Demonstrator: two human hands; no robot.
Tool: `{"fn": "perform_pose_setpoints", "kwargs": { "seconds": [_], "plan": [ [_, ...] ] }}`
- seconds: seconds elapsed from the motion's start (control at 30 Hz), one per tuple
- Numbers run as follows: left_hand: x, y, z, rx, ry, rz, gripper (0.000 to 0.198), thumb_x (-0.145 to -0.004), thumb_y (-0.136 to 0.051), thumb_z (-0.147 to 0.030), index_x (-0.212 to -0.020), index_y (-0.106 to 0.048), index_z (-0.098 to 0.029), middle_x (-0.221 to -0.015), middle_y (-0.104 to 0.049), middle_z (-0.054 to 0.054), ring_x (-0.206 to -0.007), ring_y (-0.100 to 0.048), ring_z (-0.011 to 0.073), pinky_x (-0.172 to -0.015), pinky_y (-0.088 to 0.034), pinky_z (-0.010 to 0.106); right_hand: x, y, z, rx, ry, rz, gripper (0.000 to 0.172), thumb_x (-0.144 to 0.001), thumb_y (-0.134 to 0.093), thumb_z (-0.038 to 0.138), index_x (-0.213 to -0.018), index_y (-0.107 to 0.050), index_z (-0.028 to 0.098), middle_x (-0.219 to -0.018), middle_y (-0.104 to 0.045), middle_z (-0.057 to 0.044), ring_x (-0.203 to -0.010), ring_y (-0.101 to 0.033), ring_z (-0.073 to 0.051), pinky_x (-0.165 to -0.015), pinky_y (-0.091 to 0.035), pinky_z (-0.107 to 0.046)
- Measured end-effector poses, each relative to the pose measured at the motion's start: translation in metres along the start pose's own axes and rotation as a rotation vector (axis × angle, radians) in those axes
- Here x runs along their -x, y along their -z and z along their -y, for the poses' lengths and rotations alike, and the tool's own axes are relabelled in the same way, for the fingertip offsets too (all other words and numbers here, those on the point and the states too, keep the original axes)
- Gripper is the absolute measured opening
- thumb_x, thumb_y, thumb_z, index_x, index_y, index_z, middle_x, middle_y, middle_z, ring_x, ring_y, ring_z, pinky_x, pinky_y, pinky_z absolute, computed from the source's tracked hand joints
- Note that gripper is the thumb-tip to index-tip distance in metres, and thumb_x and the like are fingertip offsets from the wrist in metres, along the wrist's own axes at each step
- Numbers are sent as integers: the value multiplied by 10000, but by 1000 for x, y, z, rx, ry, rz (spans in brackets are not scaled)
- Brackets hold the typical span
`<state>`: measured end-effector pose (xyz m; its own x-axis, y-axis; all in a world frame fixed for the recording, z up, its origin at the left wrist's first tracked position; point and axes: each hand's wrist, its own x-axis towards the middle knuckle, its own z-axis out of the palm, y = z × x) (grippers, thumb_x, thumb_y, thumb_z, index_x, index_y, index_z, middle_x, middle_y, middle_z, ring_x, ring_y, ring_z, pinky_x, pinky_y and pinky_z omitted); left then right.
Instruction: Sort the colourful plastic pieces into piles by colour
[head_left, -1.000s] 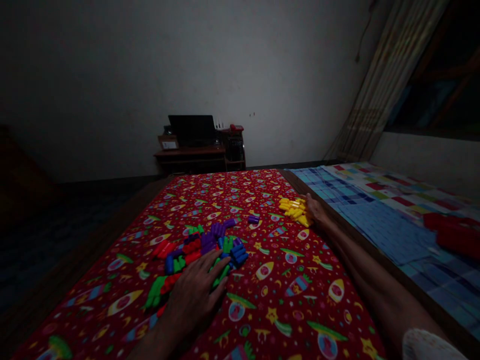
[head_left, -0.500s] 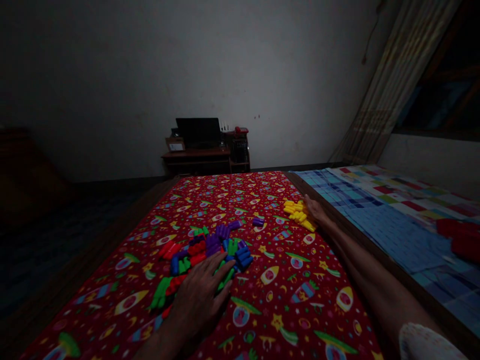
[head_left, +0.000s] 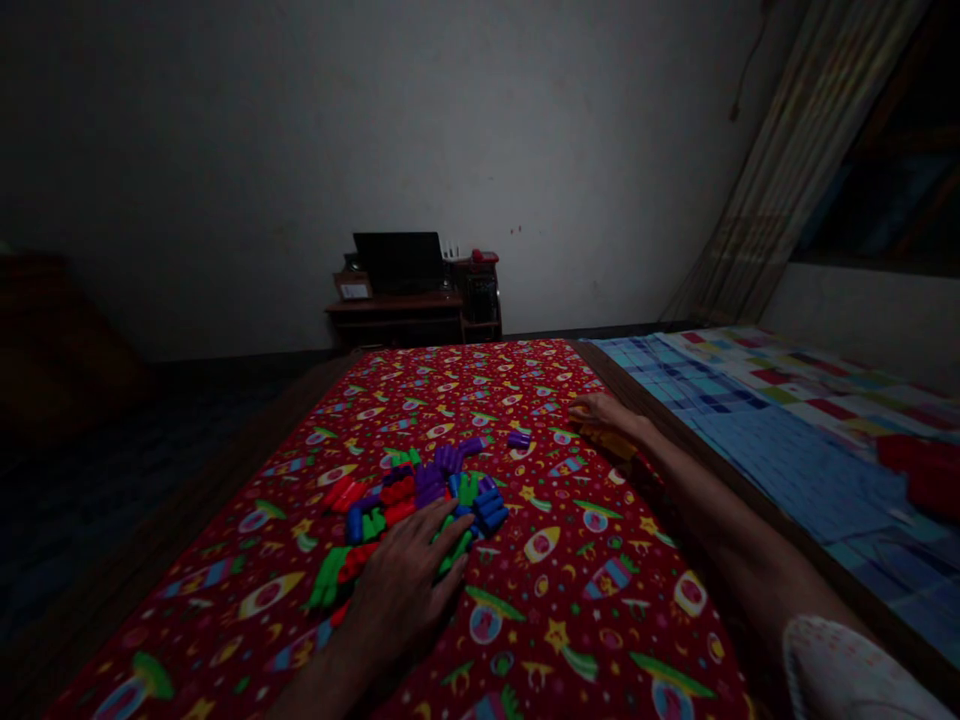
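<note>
A pile of plastic pieces in green, red, blue and purple lies on the red patterned cloth. My left hand rests palm down on the near side of this pile, its fingers apart over green and blue pieces. Farther off at the right, my right hand lies over the yellow pieces and hides most of them; its fingers are too dim to read. One purple piece sits apart between the pile and my right hand.
Beyond the cloth stands a desk with a monitor. Blue checked bedding and a red cloth lie to the right. A curtain hangs by the window.
My right hand has moved left, from the right edge of the yellow pieces to on top of them. My left hand stays on the pile; the view has shifted slightly.
</note>
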<state>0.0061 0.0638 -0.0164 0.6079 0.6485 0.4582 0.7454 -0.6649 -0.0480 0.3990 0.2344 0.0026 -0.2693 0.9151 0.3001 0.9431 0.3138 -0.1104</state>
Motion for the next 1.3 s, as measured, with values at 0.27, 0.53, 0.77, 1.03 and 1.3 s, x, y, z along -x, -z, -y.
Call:
{"fn": "perform_pose_setpoints", "kwargs": {
  "seconds": [0.27, 0.53, 0.77, 1.03, 1.3],
  "plan": [
    [-2, 1, -2, 12, -3, -12, 343, -913, -485, -328, -1227, -607, -262, -1279, -622, 78, -1140, -591, 263, -934, -492, 424, 63, -3, -9, 31, 22, -163, 513, -940, -385, 460, -1327, -549, 165, -1362, -529, -174, -1282, -466, -305, -1056, -368, -486],
    [-3, 1, -3, 29, 5, -8, 344, -912, -486, -321, -1227, -607, -254, -1259, -634, 85, -1146, -591, 267, -934, -496, 435, 87, -27, -16, 190, -87, -70, 605, -961, -301, 457, -1490, -293, 162, -1517, -311, -199, -1414, -258, -327, -1096, -274, -561],
    [-3, 5, -5, 34, 14, 12, 343, -905, -497, -306, -1222, -612, -246, -1259, -632, 90, -1142, -591, 267, -935, -496, 437, 71, -25, -6, 177, -66, -112, 591, -965, -271, 470, -1476, -331, 180, -1482, -370, -194, -1389, -299, -326, -1088, -270, -554],
    [-3, 3, -5, 58, 19, 1, 345, -896, -505, -304, -1223, -604, -255, -1268, -625, 81, -1145, -584, 259, -954, -483, 434, 62, -38, -4, 193, -148, -168, 659, -870, -450, 603, -1410, -444, 225, -1453, -395, -197, -1327, -367, -366, -1009, -344, -562],
    [-3, 5, -6, 40, 11, 9, 337, -904, -496, -299, -1222, -595, -250, -1271, -625, 80, -1142, -586, 263, -930, -492, 434, 46, -40, -4, 173, -183, -165, 589, -879, -497, 532, -1377, -494, 218, -1415, -434, -194, -1312, -396, -354, -1032, -332, -526]
  ]
}}
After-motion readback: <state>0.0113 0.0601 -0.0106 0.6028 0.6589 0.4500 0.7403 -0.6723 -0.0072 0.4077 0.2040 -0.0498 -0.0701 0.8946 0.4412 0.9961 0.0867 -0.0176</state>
